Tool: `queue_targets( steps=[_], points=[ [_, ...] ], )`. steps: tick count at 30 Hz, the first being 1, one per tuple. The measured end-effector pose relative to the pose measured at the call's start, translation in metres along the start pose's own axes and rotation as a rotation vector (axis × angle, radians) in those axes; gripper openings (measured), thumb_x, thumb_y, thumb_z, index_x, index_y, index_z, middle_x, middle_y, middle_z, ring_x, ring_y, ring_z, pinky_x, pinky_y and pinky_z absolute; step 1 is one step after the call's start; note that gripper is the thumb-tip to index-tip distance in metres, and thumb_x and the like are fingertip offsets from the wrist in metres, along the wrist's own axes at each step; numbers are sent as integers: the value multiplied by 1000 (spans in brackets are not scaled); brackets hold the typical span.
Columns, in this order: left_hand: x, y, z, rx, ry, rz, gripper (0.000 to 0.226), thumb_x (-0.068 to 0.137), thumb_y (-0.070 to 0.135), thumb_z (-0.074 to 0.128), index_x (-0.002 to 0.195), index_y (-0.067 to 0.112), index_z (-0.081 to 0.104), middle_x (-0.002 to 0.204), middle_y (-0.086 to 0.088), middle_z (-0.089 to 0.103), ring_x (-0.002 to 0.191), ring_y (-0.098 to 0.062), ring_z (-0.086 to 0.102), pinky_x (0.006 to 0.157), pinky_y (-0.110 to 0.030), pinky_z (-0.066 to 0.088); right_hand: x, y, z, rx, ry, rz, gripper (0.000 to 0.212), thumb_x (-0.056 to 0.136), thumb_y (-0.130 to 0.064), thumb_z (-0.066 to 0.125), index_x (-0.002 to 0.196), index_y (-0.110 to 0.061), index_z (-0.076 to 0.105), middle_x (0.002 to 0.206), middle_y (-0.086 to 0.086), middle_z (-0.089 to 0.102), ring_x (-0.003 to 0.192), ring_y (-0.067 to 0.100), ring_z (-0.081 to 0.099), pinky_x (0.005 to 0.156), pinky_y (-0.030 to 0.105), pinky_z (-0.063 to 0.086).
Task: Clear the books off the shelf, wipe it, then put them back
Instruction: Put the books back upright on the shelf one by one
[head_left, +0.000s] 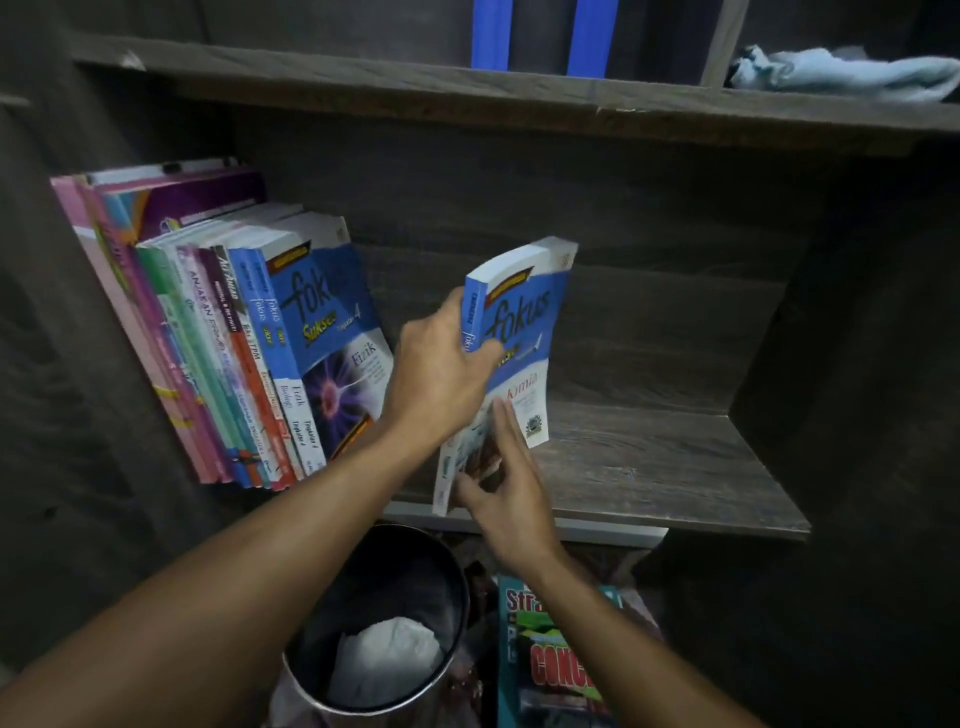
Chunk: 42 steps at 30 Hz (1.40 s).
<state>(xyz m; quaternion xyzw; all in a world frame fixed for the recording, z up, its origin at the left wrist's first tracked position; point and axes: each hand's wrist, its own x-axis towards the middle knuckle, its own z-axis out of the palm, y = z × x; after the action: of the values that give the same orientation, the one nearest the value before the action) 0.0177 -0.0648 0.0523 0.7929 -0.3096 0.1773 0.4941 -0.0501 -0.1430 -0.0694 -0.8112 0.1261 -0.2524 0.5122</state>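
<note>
A blue and white "fokus" book (530, 312) stands tilted on the dark wooden shelf (649, 467). My left hand (441, 364) grips its spine near the top, thumb across the front cover. My right hand (506, 493) touches the book's lower edge and cover with straight fingers. A row of several books (234, 338) leans against the shelf's left wall, with another blue "fokus" book at its right end. A light blue cloth (847, 73) lies on the upper shelf at the right.
A black bin (384, 623) with white paper inside stands on the floor below the shelf. Beside it lies a stack of books (550, 670) with a teal cover. Two blue spines (491, 34) stand on the upper shelf.
</note>
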Motion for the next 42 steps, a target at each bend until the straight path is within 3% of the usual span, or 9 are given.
queue_targets(
  steps=[3,7,10,18,22,26,29,34,42],
  points=[
    [-1,-21,-19,-10,68,-64,29,88,17,65,117,16,59,96,9,66,73,3,61,61,-11,51,14,-16,22,2,-114,-25,92,82,-9,64,157,-28,14,162,-17,12,148,-1,12,121,28,23],
    [1,-44,-43,4,133,-74,34,90,17,64,122,15,57,101,9,63,85,0,60,69,-11,49,29,-24,56,60,-215,-27,106,66,-30,68,152,-50,9,161,-15,25,145,13,34,114,47,38],
    [6,-57,-59,13,181,-92,26,88,16,64,114,14,59,91,13,60,83,-4,60,76,-26,55,38,-32,78,91,-281,-65,108,72,-19,72,155,-45,8,158,-14,31,141,7,37,113,37,41],
    [18,-73,-79,95,198,-130,25,87,17,67,111,13,64,96,4,68,81,-9,65,73,-27,57,54,-34,110,186,-337,-71,104,82,-19,78,157,-37,8,162,-18,18,147,-1,22,120,34,29],
    [24,-70,-85,200,226,-134,14,85,20,67,98,15,65,91,1,71,76,-11,65,68,-32,58,60,-33,111,199,-370,-80,103,85,-13,76,156,-40,8,162,-18,17,144,-3,24,108,10,34],
    [4,-71,-106,233,336,-96,27,85,28,71,111,20,67,96,11,70,84,-2,66,73,-26,58,67,-33,112,133,-388,-127,101,82,-13,78,156,-38,14,162,-17,17,148,-1,16,121,36,27],
    [-16,-92,-118,212,250,-172,19,81,29,76,95,23,66,75,16,68,68,4,64,67,-23,57,69,-39,111,23,-406,-131,102,83,-17,78,156,-36,10,164,-14,13,149,2,12,122,36,22],
    [-38,-132,-103,229,3,-330,16,79,32,77,81,23,63,69,10,67,68,-2,67,60,-26,57,60,-25,112,-214,-482,-133,116,82,-20,79,156,-26,-10,164,-9,-14,144,-2,-8,117,21,7],
    [-46,-146,-93,289,81,-321,21,84,34,73,71,23,61,62,11,65,60,1,62,58,-28,57,69,-20,114,-293,-440,-153,118,82,-28,79,154,-33,-13,164,-14,-12,150,4,-3,123,32,12]
  ],
)
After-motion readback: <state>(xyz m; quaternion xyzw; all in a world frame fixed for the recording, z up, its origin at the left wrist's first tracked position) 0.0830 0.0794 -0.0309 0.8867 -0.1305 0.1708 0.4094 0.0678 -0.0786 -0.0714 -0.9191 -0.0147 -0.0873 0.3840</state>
